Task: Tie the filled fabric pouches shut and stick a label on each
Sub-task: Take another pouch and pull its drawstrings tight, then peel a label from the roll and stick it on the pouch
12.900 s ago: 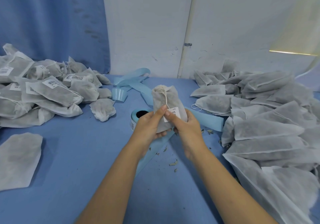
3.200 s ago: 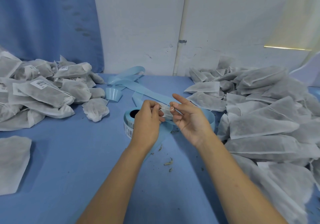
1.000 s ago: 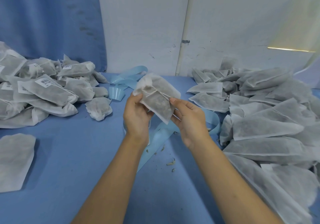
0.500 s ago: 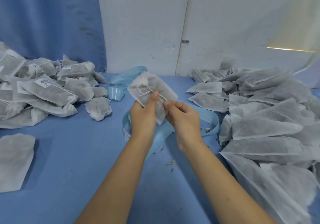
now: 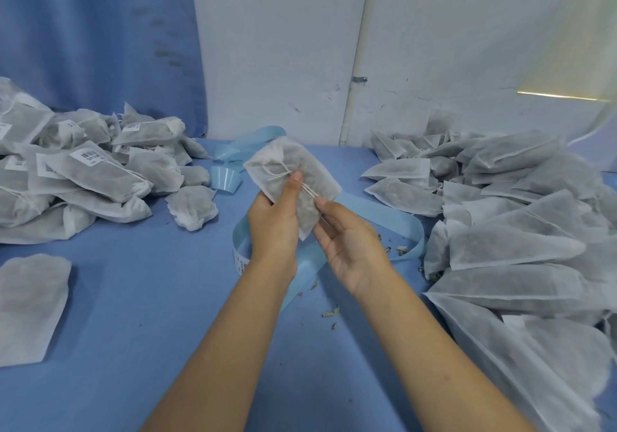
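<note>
A white fabric pouch (image 5: 309, 173) filled with dark herbs is held above the middle of the blue table, its gathered mouth pointing up and left. My left hand (image 5: 273, 221) grips it from the left, thumb pressed on the drawstring (image 5: 280, 174). My right hand (image 5: 347, 238) holds the pouch's lower right side with the string ends at its fingertips. Below the hands lies the label roll (image 5: 241, 258) with its light blue backing strip (image 5: 384, 221) looping across the table.
Labelled, tied pouches (image 5: 90, 168) are heaped at the left. A large heap of unlabelled pouches (image 5: 521, 231) fills the right side. One flat pouch (image 5: 30, 304) lies at the left edge. Herb crumbs (image 5: 330, 315) dot the blue table (image 5: 150, 298). A white wall stands behind.
The pouch has turned and dropped slightly in my hands; my left thumb has moved up onto the drawstring at the mouth, and my right hand has shifted down along the string.
</note>
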Tool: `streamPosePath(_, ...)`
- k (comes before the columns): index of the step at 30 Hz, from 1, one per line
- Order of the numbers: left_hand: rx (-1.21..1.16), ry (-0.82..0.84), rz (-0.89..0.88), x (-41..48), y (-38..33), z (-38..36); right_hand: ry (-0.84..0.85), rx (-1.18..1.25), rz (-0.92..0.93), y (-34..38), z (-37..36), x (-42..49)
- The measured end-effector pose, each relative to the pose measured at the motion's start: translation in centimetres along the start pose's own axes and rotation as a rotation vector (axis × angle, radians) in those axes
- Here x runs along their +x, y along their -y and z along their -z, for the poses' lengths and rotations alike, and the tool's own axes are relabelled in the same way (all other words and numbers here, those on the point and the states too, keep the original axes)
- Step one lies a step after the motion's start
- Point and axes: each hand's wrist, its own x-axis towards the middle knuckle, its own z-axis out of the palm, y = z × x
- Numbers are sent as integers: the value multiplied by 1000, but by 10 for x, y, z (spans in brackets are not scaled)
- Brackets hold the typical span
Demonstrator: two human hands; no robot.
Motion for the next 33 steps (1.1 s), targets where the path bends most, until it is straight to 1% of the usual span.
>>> streamPosePath(3,21,-3,-9,0,-1,0,38,36,-25,1,2,1)
streamPosePath(5,39,-15,-13,1,-2,2,70,-28,-14,2,4,1)
streamPosePath(6,50,-23,-21,1,-3,2,66,-112,0,3,5,1)
streamPosePath(9,76,-53,-46,2,-5,4,9,-461,14,4,9,1)
streamPosePath(10,77,-58,-47,2,-5,4,19,-556,6,5,10,1)
streamPosePath(11,74,-59,-46,3,-5,4,58,-643,-8,6,10,0)
streamPosePath(16,85,-98,-71,8,-5,9,372,-1036,-103,16,10,-7)
streamPosePath(19,64,-106,-97,11,-4,12,448,-1088,-174,18,10,-9)
streamPosePath(21,62,-99,-85,13,-3,13,452,-1169,-152,13,13,-7)
streamPosePath(23,70,-90,-66,14,-2,14,410,-1351,-9,6,16,-3)
streamPosePath(26,65,-84,-36,14,-4,13,240,-1623,315,-4,21,4)
streamPosePath(28,61,-65,-21,12,-5,14,143,-1760,462,-7,26,7)
streamPosePath(30,102,-46,18,13,-7,15,50,-1848,545,-8,33,10)
streamPosePath(33,232,-73,137,15,-8,20,-95,-1892,580,-8,46,14)
